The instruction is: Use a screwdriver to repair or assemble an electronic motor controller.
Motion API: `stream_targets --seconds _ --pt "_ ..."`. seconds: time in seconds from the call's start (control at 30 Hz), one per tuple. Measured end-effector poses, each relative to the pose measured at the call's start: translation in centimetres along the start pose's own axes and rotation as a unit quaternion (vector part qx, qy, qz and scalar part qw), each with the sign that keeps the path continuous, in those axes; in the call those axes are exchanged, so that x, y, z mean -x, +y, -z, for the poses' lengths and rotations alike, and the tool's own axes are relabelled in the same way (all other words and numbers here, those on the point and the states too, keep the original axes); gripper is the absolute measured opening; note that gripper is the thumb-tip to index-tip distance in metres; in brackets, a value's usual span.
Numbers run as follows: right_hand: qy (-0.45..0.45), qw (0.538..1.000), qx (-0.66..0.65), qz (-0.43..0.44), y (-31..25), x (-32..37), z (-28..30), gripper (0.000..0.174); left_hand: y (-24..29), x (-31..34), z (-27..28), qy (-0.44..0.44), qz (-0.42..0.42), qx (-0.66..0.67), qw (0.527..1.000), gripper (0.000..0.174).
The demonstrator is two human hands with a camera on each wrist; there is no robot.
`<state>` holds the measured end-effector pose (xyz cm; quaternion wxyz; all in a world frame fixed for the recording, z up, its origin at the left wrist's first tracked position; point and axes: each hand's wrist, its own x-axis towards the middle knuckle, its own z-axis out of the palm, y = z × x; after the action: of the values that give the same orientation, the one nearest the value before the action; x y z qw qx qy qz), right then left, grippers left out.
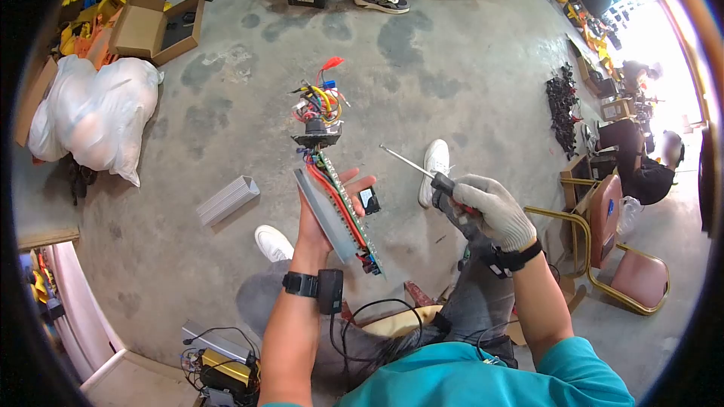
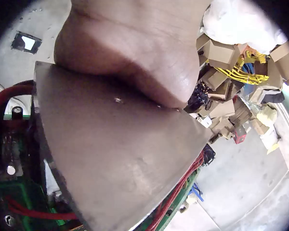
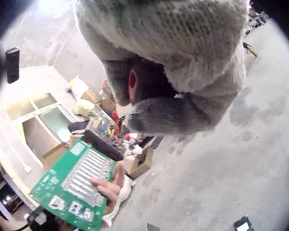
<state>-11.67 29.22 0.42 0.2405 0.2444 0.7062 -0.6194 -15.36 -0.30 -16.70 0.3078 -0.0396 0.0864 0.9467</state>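
Observation:
My bare left hand (image 1: pixel 308 227) grips a long green circuit board (image 1: pixel 348 207) with a grey metal plate (image 1: pixel 326 215) along one side. Red wires (image 1: pixel 323 175) run down the board, and a bundle of coloured wires (image 1: pixel 320 105) sits past its far end. Close up, the plate (image 2: pixel 120 154) lies against the palm in the left wrist view. The board's soldered face (image 3: pixel 53 185) shows in the right wrist view, with fingertips at its edge. My right hand (image 1: pixel 494 211), in a knitted glove, holds a screwdriver (image 1: pixel 407 160) by its dark handle, the shaft pointing toward the board but apart from it.
On the floor lie an aluminium casing (image 1: pixel 228 201) and a small black part (image 1: pixel 369 200). Left are a white plastic bag (image 1: pixel 102 117) and an open cardboard box (image 1: pixel 158 30). A chair (image 1: pixel 637 279) stands right, near a seated person (image 1: pixel 648 173). Electronics (image 1: pixel 222 365) sit lower left.

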Motion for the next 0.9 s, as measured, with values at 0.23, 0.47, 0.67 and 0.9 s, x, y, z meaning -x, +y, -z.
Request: stream_targets --seconds 0.23,0.47,0.67,0.9 --pt "-0.015 1.000 0.012 0.016 0.5 4.5 -2.9 0.021 0.0 0.3 -0.5 0.022 0.018 -0.042 0.999 0.114" --pt "-0.011 0.999 0.049 0.016 0.3 5.2 -4.2 0.021 0.1 0.5 -0.5 -0.013 0.022 -0.040 0.999 0.117" --pt "-0.001 0.996 0.089 0.032 -0.5 5.5 -4.4 0.023 0.5 0.3 -0.7 -0.017 0.029 -0.056 0.998 0.117" --pt "0.024 0.989 0.135 0.051 -0.5 5.7 -4.6 0.027 0.8 0.4 -0.9 -0.047 0.018 -0.029 0.998 0.089"
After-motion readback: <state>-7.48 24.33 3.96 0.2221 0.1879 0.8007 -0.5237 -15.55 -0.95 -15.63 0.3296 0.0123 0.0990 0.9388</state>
